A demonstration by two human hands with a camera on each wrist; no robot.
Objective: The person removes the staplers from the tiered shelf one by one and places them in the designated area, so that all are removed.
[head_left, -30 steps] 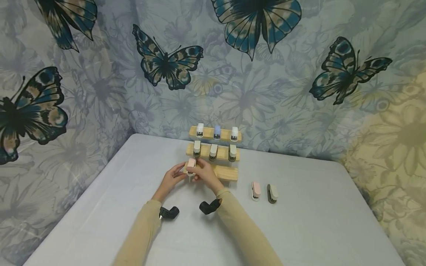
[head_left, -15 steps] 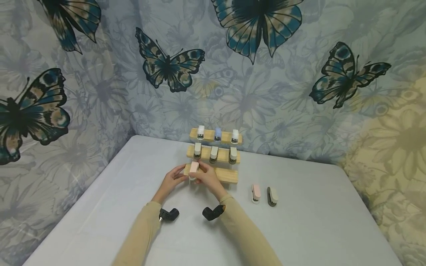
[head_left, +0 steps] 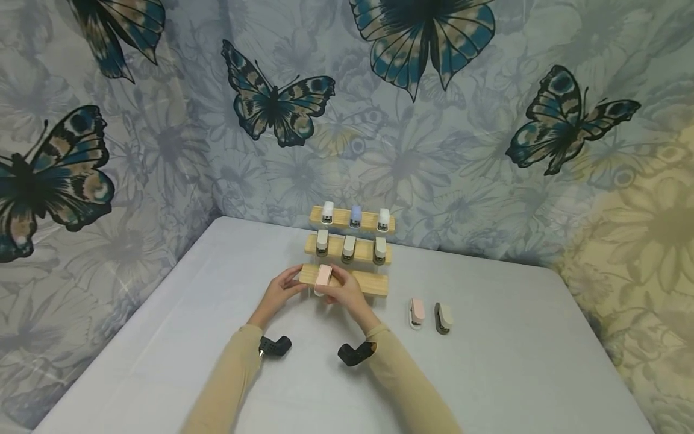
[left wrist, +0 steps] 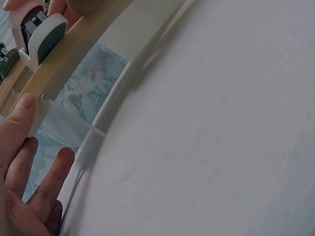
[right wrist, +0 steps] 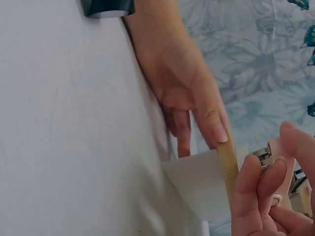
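On the lowest wooden step of a three-tier display rack (head_left: 370, 283) stands a small pink-and-white stapler (head_left: 323, 276). My right hand (head_left: 349, 294) holds it between thumb and fingers from the right; in the right wrist view those fingers (right wrist: 246, 184) partly cover the stapler (right wrist: 264, 156). At the left end of the same step, my left hand (head_left: 275, 298) pinches the board. The left wrist view has its thumb (left wrist: 23, 110) against the board's edge, other fingers below, beside the clear support (left wrist: 74, 115). The stapler's white base (left wrist: 48, 38) rests on the wood there.
Several staplers stand on the upper steps: a beige one (head_left: 349, 248) among those in the middle, a blue one (head_left: 355, 216) among those on top. Right of the rack, a pink stapler (head_left: 417, 313) and a beige-and-grey stapler (head_left: 444, 318) lie on the white table (head_left: 504, 361).
My right hand has shifted the pink stapler rightward along the lowest step, away from its left end. My left hand has stayed at the board's end.
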